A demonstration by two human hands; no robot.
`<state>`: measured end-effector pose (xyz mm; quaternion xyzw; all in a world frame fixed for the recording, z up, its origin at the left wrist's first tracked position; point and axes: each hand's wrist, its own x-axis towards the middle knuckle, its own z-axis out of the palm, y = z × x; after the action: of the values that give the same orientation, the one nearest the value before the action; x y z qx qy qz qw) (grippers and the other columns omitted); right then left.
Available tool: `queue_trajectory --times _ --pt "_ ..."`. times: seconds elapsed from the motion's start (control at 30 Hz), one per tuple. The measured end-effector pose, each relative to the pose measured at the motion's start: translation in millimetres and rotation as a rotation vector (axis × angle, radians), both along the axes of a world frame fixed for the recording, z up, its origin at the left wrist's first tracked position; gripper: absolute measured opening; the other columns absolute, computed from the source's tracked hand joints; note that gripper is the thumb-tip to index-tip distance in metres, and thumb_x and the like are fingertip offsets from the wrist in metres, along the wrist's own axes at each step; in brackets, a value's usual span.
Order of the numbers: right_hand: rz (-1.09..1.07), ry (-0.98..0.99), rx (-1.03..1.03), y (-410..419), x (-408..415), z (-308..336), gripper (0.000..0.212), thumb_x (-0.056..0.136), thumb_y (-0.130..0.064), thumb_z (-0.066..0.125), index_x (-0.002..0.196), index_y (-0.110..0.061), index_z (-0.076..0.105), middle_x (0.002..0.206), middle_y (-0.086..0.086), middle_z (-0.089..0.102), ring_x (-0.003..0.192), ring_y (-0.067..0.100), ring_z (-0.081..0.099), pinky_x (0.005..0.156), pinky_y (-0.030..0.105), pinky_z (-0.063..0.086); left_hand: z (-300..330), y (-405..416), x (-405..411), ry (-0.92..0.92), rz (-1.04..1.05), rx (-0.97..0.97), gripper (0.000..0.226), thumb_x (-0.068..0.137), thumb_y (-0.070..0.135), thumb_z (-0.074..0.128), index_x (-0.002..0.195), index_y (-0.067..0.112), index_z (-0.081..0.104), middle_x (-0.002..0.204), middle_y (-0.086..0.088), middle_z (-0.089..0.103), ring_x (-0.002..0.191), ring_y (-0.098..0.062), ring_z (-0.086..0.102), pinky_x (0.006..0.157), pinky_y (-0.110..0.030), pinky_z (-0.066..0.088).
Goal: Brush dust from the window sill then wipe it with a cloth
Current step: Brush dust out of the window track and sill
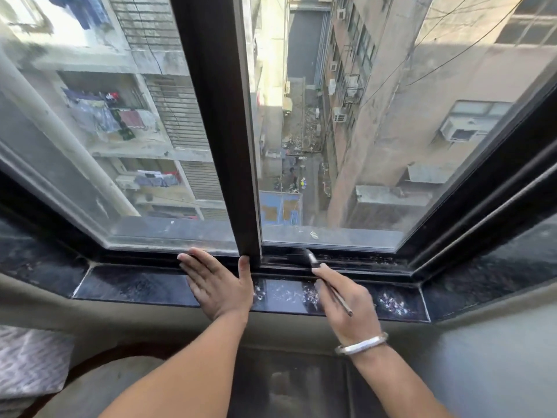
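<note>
A dark polished stone window sill [135,286] runs below a dark-framed sliding window. My left hand [215,285] lies flat on the sill with fingers spread, its thumb against the foot of the central frame post [217,131]. My right hand [346,300] grips a thin brush [328,285] like a pen. Its dark bristled tip sits in the window track [361,262] just right of the post. Pale flecks of dust and debris [391,303] lie on the sill around my right hand. No cloth is in view.
The glass panes [346,131] look down onto an alley and neighbouring buildings far below. A silver bangle [361,343] circles my right wrist. A grey patterned fabric [30,360] lies at the lower left. A beige wall ledge runs under the sill.
</note>
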<state>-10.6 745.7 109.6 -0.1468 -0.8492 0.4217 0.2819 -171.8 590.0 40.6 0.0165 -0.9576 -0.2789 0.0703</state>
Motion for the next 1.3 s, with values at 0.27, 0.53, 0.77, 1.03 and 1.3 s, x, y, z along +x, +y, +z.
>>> queue_trajectory --times 0.27,0.53,0.77,1.03,1.3 --pt "-0.561 -0.131 0.211 37 75 22 0.032 0.088 -0.024 0.057 0.119 -0.031 0.063 0.121 -0.003 0.069 0.111 0.000 0.059 0.083 0.011 0.041 6 2 1 -0.044 -0.014 0.008 0.102 0.088 0.073 0.018 0.153 0.001 -0.011 0.160 -0.032 -0.004 0.150 -0.043 0.005 0.117 -0.053 0.018" --pt "0.065 -0.045 0.183 -59 -5 30 0.030 0.093 -0.021 0.059 0.122 -0.027 0.063 0.128 -0.007 0.065 0.116 0.001 0.060 0.090 0.026 0.054 6 0 0 -0.043 -0.026 0.011 0.103 0.088 0.076 0.017 0.153 0.001 -0.011 0.161 -0.032 -0.005 0.150 -0.042 0.003 0.119 -0.054 0.016" --pt "0.077 -0.333 0.260 -7 7 18 0.040 0.081 -0.005 0.067 0.115 -0.025 0.069 0.131 -0.003 0.063 0.108 0.023 0.068 0.079 0.041 0.058 6 -1 0 -0.048 -0.028 0.017 0.104 0.087 0.076 0.014 0.152 0.001 -0.014 0.161 -0.031 -0.009 0.151 -0.041 -0.001 0.120 -0.054 0.013" --pt "-0.436 -0.480 0.419 38 89 23 0.043 0.079 0.002 0.063 0.113 -0.024 0.059 0.133 0.004 0.059 0.090 0.035 0.069 0.059 0.040 0.058 8 0 2 -0.070 -0.035 0.028 0.102 0.088 0.073 0.021 0.152 0.001 -0.014 0.160 -0.031 -0.008 0.150 -0.044 0.001 0.119 -0.056 0.014" --pt "-0.390 -0.524 0.348 31 64 44 0.028 0.083 0.000 0.059 0.102 -0.020 0.063 0.118 -0.001 0.064 0.087 0.031 0.065 0.067 0.037 0.054 12 0 3 -0.065 -0.030 0.041 0.103 0.087 0.070 0.025 0.152 -0.002 -0.009 0.160 -0.034 -0.003 0.149 -0.045 0.004 0.117 -0.057 0.018"
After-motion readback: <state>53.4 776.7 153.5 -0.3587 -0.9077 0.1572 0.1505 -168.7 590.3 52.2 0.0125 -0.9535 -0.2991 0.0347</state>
